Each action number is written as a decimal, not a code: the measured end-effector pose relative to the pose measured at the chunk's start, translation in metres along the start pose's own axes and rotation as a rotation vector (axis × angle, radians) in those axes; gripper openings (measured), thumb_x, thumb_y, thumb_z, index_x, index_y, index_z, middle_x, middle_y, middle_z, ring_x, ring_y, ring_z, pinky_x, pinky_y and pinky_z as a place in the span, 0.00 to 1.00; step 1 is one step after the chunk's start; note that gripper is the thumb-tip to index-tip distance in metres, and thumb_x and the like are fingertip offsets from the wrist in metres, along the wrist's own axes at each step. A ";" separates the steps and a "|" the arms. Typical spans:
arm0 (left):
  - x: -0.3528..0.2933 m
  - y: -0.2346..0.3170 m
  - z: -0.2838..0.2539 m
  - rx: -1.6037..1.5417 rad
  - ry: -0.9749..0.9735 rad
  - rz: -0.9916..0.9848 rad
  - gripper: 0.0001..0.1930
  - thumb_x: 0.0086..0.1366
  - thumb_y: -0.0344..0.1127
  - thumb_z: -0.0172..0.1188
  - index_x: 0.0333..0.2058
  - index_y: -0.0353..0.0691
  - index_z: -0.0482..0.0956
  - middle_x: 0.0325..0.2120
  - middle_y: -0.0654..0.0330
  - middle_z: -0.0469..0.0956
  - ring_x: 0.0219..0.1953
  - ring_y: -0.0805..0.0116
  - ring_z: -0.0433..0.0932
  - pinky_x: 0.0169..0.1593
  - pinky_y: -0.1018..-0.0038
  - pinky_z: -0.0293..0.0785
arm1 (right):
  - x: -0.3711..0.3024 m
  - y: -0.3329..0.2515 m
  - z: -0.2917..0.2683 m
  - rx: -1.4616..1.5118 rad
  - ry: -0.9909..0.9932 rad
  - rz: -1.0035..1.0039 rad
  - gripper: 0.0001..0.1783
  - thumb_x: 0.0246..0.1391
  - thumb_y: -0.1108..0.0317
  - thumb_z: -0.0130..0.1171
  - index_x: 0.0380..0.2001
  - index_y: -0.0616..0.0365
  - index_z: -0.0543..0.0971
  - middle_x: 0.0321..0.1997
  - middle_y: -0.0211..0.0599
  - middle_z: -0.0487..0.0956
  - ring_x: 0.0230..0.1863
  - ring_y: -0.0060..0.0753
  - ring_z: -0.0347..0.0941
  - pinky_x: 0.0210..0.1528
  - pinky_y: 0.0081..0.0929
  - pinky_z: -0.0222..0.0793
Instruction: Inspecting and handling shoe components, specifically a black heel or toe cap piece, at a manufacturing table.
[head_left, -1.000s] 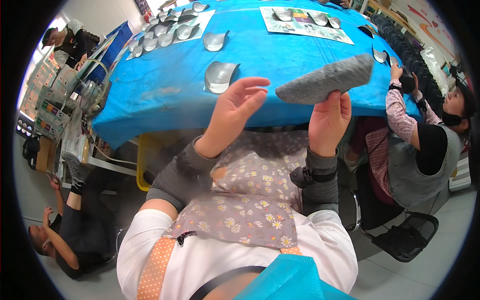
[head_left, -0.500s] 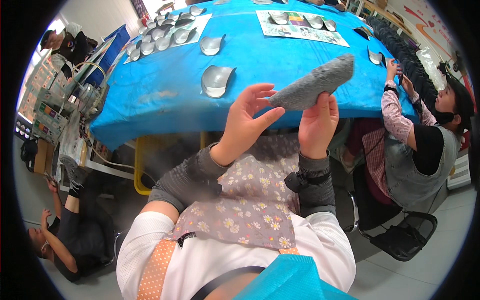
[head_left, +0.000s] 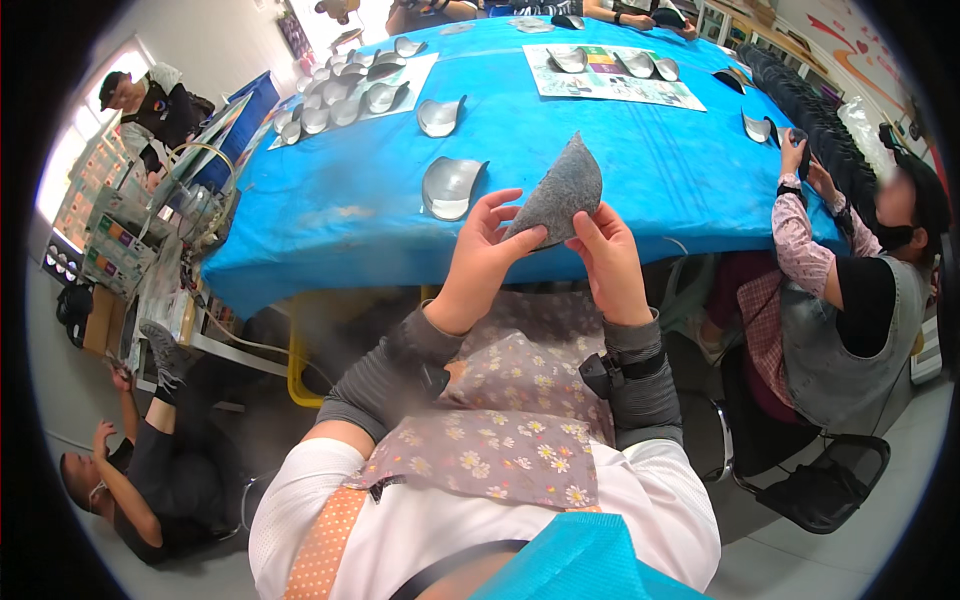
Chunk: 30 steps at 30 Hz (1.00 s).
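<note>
Both hands hold a grey felt piece (head_left: 562, 195) above the near edge of the table, its pointed end upward. My left hand (head_left: 478, 265) has its thumb against the lower left corner, with the fingers curled at that edge. My right hand (head_left: 615, 265) pinches the lower right edge, thumb in front and the fingers partly hidden behind. Just left of the felt lies a curved silver shell (head_left: 450, 188) with a pale patch at its bottom. Another such silver shell (head_left: 440, 117) rests farther back.
A blue-covered table (head_left: 330, 215) spreads ahead. Many silver shells (head_left: 345, 112) sit at far left on a printed sheet; a second printed sheet (head_left: 660, 95) carries a few. A co-worker (head_left: 850, 310) sits at right, handling a dark piece. A yellow crate (head_left: 298, 365) stands under the table.
The felt piece has turned from lying slanted to the right to pointing upward, and moved left. My right hand has shifted left, closer to my left hand. The view has tilted slightly.
</note>
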<state>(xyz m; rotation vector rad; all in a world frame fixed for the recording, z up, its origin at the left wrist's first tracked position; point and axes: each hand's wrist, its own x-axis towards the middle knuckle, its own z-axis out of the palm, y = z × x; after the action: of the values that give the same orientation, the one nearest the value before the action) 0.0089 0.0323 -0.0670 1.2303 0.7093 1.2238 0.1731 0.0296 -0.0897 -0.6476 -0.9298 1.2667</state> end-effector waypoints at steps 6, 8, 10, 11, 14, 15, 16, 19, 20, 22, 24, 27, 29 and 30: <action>0.025 -0.020 -0.016 0.053 -0.008 0.067 0.25 0.58 0.30 0.61 0.53 0.38 0.63 0.44 0.58 0.71 0.45 0.70 0.72 0.48 0.74 0.70 | 0.015 0.009 -0.010 0.005 -0.074 0.050 0.17 0.54 0.59 0.60 0.42 0.56 0.71 0.39 0.26 0.73 0.40 0.15 0.67 0.43 0.17 0.61; 0.044 -0.024 -0.023 0.058 -0.036 0.044 0.25 0.59 0.31 0.60 0.53 0.37 0.62 0.44 0.56 0.71 0.46 0.67 0.73 0.49 0.72 0.70 | 0.032 0.015 -0.012 0.048 -0.074 0.050 0.17 0.54 0.60 0.60 0.42 0.57 0.71 0.39 0.26 0.73 0.40 0.15 0.67 0.42 0.16 0.62; 0.066 -0.031 -0.030 -0.019 -0.048 0.028 0.25 0.58 0.31 0.60 0.53 0.36 0.61 0.42 0.56 0.72 0.45 0.68 0.73 0.48 0.73 0.70 | 0.057 0.018 -0.012 -0.144 -0.102 -0.137 0.16 0.53 0.62 0.61 0.40 0.58 0.71 0.37 0.26 0.74 0.37 0.14 0.68 0.38 0.13 0.62; 0.077 -0.034 -0.033 -0.099 -0.052 0.008 0.26 0.58 0.32 0.60 0.53 0.35 0.61 0.41 0.56 0.73 0.44 0.69 0.73 0.47 0.74 0.70 | 0.068 0.019 -0.012 -0.141 -0.104 -0.149 0.16 0.53 0.62 0.61 0.40 0.58 0.71 0.37 0.26 0.74 0.37 0.14 0.68 0.38 0.13 0.62; 0.104 -0.045 -0.044 -0.124 -0.033 0.007 0.26 0.59 0.33 0.60 0.54 0.36 0.61 0.41 0.57 0.73 0.43 0.69 0.73 0.45 0.74 0.70 | 0.103 0.026 -0.013 -0.244 -0.093 -0.202 0.13 0.51 0.64 0.62 0.32 0.62 0.74 0.27 0.25 0.75 0.27 0.14 0.67 0.30 0.13 0.63; 0.113 -0.054 -0.049 -0.141 -0.024 0.003 0.27 0.58 0.33 0.61 0.54 0.37 0.61 0.41 0.58 0.73 0.43 0.69 0.73 0.44 0.73 0.70 | 0.112 0.035 -0.022 -0.237 -0.089 -0.216 0.13 0.51 0.64 0.62 0.32 0.62 0.74 0.27 0.25 0.75 0.27 0.14 0.67 0.30 0.13 0.63; 0.116 -0.061 -0.049 -0.079 0.001 -0.047 0.27 0.59 0.33 0.60 0.55 0.39 0.60 0.42 0.57 0.73 0.43 0.70 0.73 0.42 0.75 0.70 | 0.121 0.043 -0.037 -0.316 -0.072 -0.180 0.11 0.52 0.63 0.62 0.31 0.60 0.75 0.27 0.23 0.74 0.29 0.13 0.66 0.31 0.13 0.61; 0.116 -0.072 -0.051 -0.045 -0.039 -0.048 0.26 0.60 0.34 0.59 0.55 0.39 0.60 0.45 0.56 0.71 0.42 0.70 0.73 0.40 0.76 0.69 | 0.131 0.064 -0.058 -0.475 -0.027 -0.215 0.12 0.53 0.62 0.61 0.28 0.60 0.77 0.27 0.23 0.74 0.30 0.14 0.66 0.31 0.14 0.61; 0.119 -0.072 -0.052 -0.029 -0.058 -0.047 0.26 0.60 0.34 0.59 0.55 0.39 0.60 0.45 0.56 0.71 0.42 0.70 0.73 0.40 0.76 0.69 | 0.135 0.068 -0.063 -0.415 0.019 -0.189 0.13 0.53 0.61 0.61 0.28 0.61 0.77 0.27 0.24 0.74 0.29 0.15 0.67 0.31 0.16 0.62; 0.114 -0.079 -0.056 -0.067 -0.037 -0.098 0.24 0.61 0.34 0.58 0.55 0.43 0.62 0.47 0.60 0.71 0.46 0.72 0.71 0.43 0.75 0.66 | 0.132 0.074 -0.063 -0.385 0.062 -0.189 0.16 0.53 0.59 0.60 0.28 0.64 0.77 0.25 0.27 0.75 0.27 0.17 0.68 0.30 0.18 0.63; 0.117 -0.080 -0.063 -0.043 -0.045 -0.079 0.23 0.62 0.34 0.57 0.55 0.43 0.62 0.47 0.60 0.71 0.46 0.72 0.71 0.45 0.74 0.66 | 0.138 0.077 -0.060 -0.448 0.086 -0.239 0.20 0.54 0.55 0.59 0.29 0.67 0.77 0.22 0.30 0.76 0.26 0.19 0.68 0.28 0.20 0.63; 0.118 -0.082 -0.064 -0.062 -0.063 -0.031 0.20 0.63 0.33 0.56 0.53 0.41 0.64 0.47 0.59 0.72 0.45 0.73 0.72 0.50 0.71 0.66 | 0.143 0.083 -0.057 -0.558 0.196 -0.278 0.24 0.54 0.53 0.57 0.36 0.70 0.75 0.27 0.37 0.78 0.28 0.24 0.71 0.31 0.23 0.66; 0.119 -0.085 -0.072 -0.096 -0.065 0.015 0.18 0.63 0.33 0.55 0.52 0.40 0.65 0.46 0.59 0.72 0.46 0.71 0.72 0.52 0.70 0.66 | 0.146 0.085 -0.054 -0.589 0.301 -0.359 0.25 0.54 0.53 0.57 0.40 0.69 0.74 0.29 0.39 0.78 0.29 0.27 0.73 0.32 0.25 0.67; 0.118 -0.082 -0.067 -0.126 -0.028 -0.013 0.18 0.64 0.34 0.55 0.51 0.41 0.65 0.46 0.59 0.72 0.48 0.68 0.71 0.51 0.69 0.67 | 0.148 0.087 -0.058 -0.625 0.419 -0.439 0.27 0.54 0.52 0.56 0.43 0.69 0.72 0.31 0.41 0.79 0.30 0.30 0.74 0.33 0.28 0.68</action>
<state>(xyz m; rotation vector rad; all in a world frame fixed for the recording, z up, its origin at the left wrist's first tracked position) 0.0028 0.1738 -0.1390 1.1347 0.6092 1.2194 0.1845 0.1969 -0.1586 -1.0761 -1.0385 0.4091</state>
